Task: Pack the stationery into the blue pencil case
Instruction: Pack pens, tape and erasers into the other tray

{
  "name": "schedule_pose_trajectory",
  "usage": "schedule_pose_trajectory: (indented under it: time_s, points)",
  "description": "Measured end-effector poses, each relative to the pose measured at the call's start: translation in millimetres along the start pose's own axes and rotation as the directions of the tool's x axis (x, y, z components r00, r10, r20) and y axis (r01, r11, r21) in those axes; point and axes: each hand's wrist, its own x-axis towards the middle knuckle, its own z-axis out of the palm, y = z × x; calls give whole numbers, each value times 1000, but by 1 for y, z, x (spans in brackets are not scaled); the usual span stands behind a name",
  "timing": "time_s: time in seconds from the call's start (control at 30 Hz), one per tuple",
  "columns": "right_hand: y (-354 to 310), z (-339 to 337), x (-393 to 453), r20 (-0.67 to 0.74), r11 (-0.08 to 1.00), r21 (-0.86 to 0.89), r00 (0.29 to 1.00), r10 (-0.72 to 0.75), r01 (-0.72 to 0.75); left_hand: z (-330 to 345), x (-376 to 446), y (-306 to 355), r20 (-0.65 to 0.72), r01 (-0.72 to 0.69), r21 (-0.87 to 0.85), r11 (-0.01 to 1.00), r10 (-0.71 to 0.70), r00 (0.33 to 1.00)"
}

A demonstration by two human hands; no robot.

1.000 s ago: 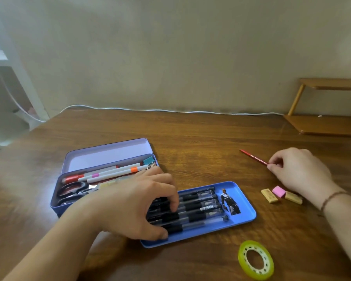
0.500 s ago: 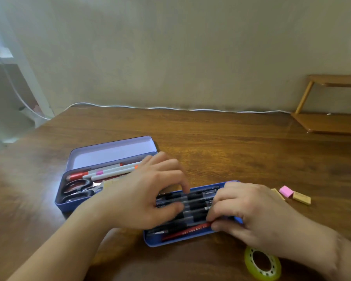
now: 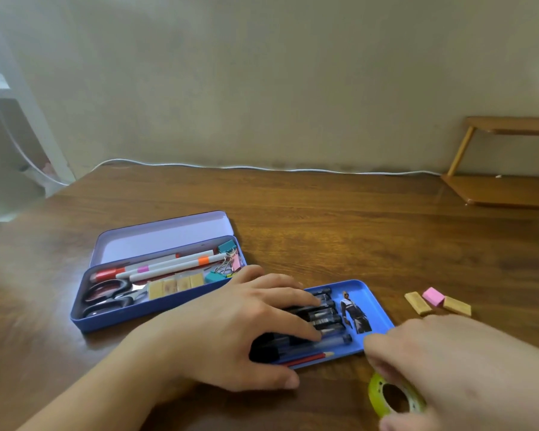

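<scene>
The blue pencil case (image 3: 156, 309) lies open at the left with its lid (image 3: 162, 237) tipped back. It holds scissors (image 3: 106, 295), markers (image 3: 168, 265), binder clips (image 3: 227, 259) and small yellow blocks. A blue inner tray (image 3: 377, 303) lies to its right with several black pens (image 3: 327, 315) and a red pencil (image 3: 305, 358) along its near edge. My left hand (image 3: 237, 325) rests flat on the pens. My right hand (image 3: 455, 368), blurred, hovers with spread fingers over the green tape roll (image 3: 375, 396). Two tan erasers (image 3: 417, 303) and a pink eraser (image 3: 433, 296) lie on the table at the right.
The wooden table's left edge runs diagonally behind the case. A white cable (image 3: 262, 167) lies along the wall at the back. A low wooden shelf (image 3: 504, 188) stands at the back right corner.
My right hand carried the red pencil from the table into the tray, let it go and drew back toward the tape roll. My left hand stayed on the pens.
</scene>
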Motion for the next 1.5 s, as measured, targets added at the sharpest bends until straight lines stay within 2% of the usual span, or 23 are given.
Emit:
schedule_pose_trajectory:
  time_s: [0.07, 0.1, 0.17, 0.23, 0.5, 0.6, 0.8, 1.03, 1.17, 1.27, 1.37, 1.43, 1.5]
  points:
    - [10, -5, -2, -86, 996, 86, 996, 19, -11, -1, 0, -1, -3, -3, -1, 1000, 3, 1000]
    - [17, -5, 1, -172, 993, 117, 985, 13, 7, -1, 0, -1, -5, -3, 0, 1000, 3, 1000]
    - [29, -4, 13, -363, 990, 129, 932, 3, 47, -2, 0, -1, -4, 6, 4, 1000, -6, 1000]
    - [33, -2, 26, -470, 993, 110, 883, 12, 45, -3, -1, 0, -1, 19, 12, 1000, -19, 1000]
    - [40, 11, 47, -472, 994, 95, 882, 1, 49, -4, -1, 1, 3, 39, 22, 999, -39, 999]
    - [59, 2, 40, -410, 991, 122, 912, -2, 57, -3, -2, -1, 1, 38, 6, 999, -38, 999]
    - [103, -4, 22, -197, 987, 135, 973, 117, -91, 0, -2, -2, 1, 44, -3, 999, -44, 999]
    - [104, 0, 32, -258, 989, 131, 961, 99, -67, -1, -2, -1, 11, 45, -13, 999, -45, 999]
    - [96, 2, 33, -241, 991, 119, 966, 90, -63, 0, -2, -2, 14, 47, -14, 999, -46, 999]
    - [87, 0, 32, -336, 989, 142, 942, 14, 36, 0, -2, -2, 12, 47, -16, 999, -47, 999]
    - [65, -1, 34, -451, 943, 204, 880, -149, 264, 0, -2, -2, 13, 46, -16, 999, -45, 999]
    - [50, 4, 37, -447, 903, 223, 861, -241, 368, 0, -2, -2, 18, 47, -16, 999, -46, 999]
    - [43, 9, 41, -423, 910, 199, 869, -256, 365, 0, -2, -2, 20, 48, -17, 999, -48, 999]
